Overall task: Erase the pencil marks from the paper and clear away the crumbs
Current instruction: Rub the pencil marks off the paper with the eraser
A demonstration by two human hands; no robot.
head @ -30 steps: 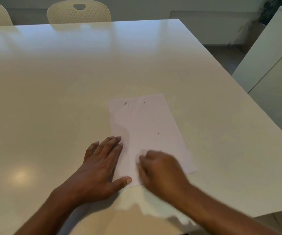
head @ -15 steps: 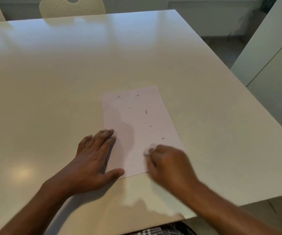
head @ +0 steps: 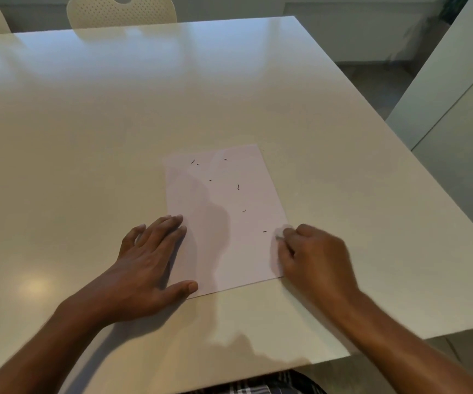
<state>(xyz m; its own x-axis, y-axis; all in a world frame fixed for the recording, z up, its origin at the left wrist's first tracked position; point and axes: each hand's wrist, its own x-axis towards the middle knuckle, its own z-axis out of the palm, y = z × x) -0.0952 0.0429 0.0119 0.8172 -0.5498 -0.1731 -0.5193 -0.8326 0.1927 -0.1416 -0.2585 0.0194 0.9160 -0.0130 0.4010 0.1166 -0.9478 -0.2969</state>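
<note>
Two hands on paper (head: 229, 223), long axis pointing away, left hand (head: 147, 268) flat, right hand (head: 314, 257) pinching blurred eraser (head: 282, 233)

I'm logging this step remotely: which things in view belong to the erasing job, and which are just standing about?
Part of the job:
paper
crumbs scattered on it
left hand pressing the paper flat
right hand, pinching something small and pale, likely an eraser, at the paper's right edge

Just there:
table
chairs at the far side
white cabinet on the right
</note>
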